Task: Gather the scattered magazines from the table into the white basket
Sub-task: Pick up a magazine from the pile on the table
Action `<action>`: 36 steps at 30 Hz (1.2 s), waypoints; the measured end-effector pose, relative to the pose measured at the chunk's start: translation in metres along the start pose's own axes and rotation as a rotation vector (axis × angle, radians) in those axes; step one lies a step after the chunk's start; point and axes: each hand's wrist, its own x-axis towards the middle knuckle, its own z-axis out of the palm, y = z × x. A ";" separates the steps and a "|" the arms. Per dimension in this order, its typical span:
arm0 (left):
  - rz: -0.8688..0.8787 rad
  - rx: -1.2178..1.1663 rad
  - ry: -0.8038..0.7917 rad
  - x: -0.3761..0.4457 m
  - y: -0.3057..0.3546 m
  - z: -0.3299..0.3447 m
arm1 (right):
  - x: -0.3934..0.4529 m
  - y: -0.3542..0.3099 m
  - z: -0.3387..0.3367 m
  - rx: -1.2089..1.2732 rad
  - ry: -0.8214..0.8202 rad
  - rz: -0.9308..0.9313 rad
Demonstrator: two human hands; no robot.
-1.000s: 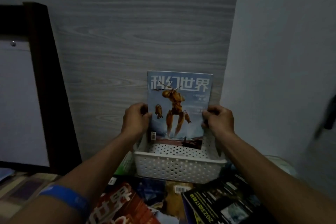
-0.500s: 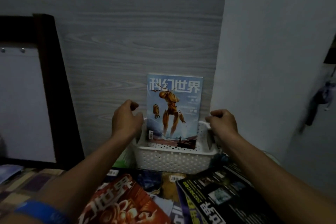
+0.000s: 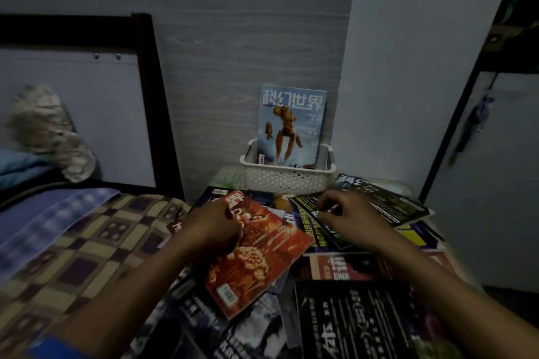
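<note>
A white perforated basket (image 3: 287, 179) stands at the table's far end against the wall. In it a blue magazine (image 3: 291, 125) with an orange robot on the cover stands upright, touched by neither hand. Several magazines lie scattered in front of the basket. My left hand (image 3: 211, 224) rests on the left edge of a red magazine (image 3: 256, 253), fingers curled at its edge. My right hand (image 3: 350, 220) hovers over a black magazine (image 3: 376, 207), fingers loosely bent and holding nothing that I can see. Another black magazine (image 3: 353, 320) lies nearest me.
A bed with a checked blanket (image 3: 87, 242) and a blue towel (image 3: 43, 218) borders the table on the left, with a dark headboard frame (image 3: 148, 90) behind. A grey wood-grain wall stands behind the basket. A dark cabinet frame (image 3: 455, 131) rises on the right.
Both hands let go of the blue magazine, which stays upright in the basket. They drew back toward me and came down over the scattered magazines. The camera tilted down.
</note>
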 end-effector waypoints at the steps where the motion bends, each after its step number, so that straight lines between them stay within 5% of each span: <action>1: -0.037 0.044 -0.009 -0.007 -0.004 0.003 | -0.005 -0.003 0.003 -0.061 -0.067 -0.020; 6: -0.153 -0.080 0.034 -0.025 -0.010 0.007 | -0.017 -0.016 0.020 -0.326 -0.182 -0.038; 9: -0.227 -0.243 0.054 -0.031 -0.012 0.006 | -0.013 -0.023 0.029 -0.227 -0.182 0.045; 12: -0.274 -0.568 0.291 -0.026 -0.015 0.003 | -0.007 -0.031 0.036 -0.127 -0.207 0.137; 14: -0.395 -0.989 0.365 -0.020 -0.016 -0.003 | -0.003 -0.034 0.042 -0.156 -0.202 0.184; 16: -0.500 -1.310 0.190 -0.014 -0.012 -0.001 | 0.001 -0.035 0.047 -0.160 -0.196 0.228; 21: -0.411 -0.871 0.209 -0.020 -0.005 0.010 | 0.000 -0.037 0.053 -0.235 -0.216 0.223; 24: -0.433 -1.061 0.165 -0.020 -0.015 0.003 | -0.001 -0.037 0.055 -0.247 -0.216 0.221; 27: -0.473 -1.313 -0.051 -0.024 -0.021 -0.004 | 0.000 -0.037 0.052 -0.175 -0.234 0.259; 29: -0.372 -1.284 -0.087 -0.032 -0.017 -0.001 | 0.000 -0.035 0.051 -0.135 -0.248 0.278; 31: -0.210 -1.150 0.050 -0.034 -0.017 0.005 | 0.002 -0.032 0.052 -0.040 -0.214 0.288; 36: 0.138 -1.348 0.056 -0.034 -0.023 -0.014 | 0.020 -0.030 0.041 0.836 -0.013 0.314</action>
